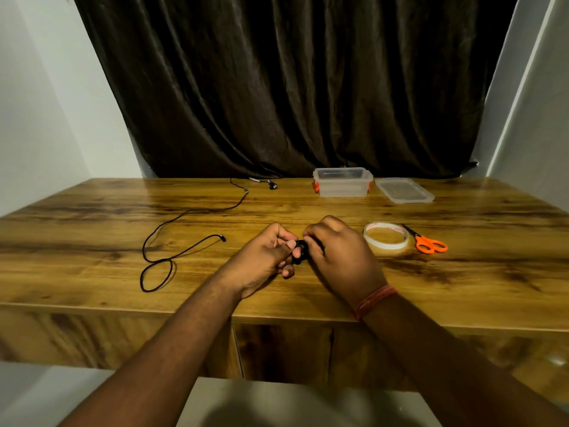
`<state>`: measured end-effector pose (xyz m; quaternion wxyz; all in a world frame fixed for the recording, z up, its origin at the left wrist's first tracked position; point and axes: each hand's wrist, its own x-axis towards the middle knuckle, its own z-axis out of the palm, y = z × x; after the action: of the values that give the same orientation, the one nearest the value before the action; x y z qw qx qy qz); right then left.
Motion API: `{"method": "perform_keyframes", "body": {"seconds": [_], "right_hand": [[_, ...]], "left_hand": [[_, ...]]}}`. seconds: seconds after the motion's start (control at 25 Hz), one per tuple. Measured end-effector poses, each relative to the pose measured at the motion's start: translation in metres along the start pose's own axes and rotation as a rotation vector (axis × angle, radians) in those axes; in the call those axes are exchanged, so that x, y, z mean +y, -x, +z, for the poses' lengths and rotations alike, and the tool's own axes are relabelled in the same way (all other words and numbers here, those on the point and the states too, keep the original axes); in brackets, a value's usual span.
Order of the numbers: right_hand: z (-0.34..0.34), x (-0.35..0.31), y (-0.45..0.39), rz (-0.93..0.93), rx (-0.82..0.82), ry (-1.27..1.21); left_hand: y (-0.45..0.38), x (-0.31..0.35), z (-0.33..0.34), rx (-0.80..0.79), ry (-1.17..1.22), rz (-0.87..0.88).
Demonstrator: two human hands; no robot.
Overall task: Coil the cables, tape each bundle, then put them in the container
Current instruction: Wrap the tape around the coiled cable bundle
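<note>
A small black coiled cable bundle [300,251] sits between my two hands above the middle of the wooden table [92,217]. My left hand [264,257] pinches its left side and my right hand [335,251] grips its right side with curled fingers. A second black cable [184,251] lies uncoiled on the table to the left, running back toward the curtain. A roll of clear tape [386,238] lies just right of my right hand. The clear plastic container [342,182] stands open at the back.
Orange-handled scissors [429,243] lie right of the tape. The container's lid [404,190] lies beside it at the back right. A small earphone-like cable end [271,184] rests near a dark curtain behind the table. White walls stand on both sides.
</note>
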<state>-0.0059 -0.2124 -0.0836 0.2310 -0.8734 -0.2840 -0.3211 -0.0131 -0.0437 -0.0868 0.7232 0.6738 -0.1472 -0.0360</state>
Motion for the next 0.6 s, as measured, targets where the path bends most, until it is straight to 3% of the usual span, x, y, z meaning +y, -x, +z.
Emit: {"method": "perform_keyframes", "body": {"seconds": [0.6], "right_hand": [[0.0052,-0.0088,-0.0015,-0.108,-0.092,0.176]], "left_hand": [[-0.0032,-0.0008,-0.0008,0.024,0.041,-0.061]]}}
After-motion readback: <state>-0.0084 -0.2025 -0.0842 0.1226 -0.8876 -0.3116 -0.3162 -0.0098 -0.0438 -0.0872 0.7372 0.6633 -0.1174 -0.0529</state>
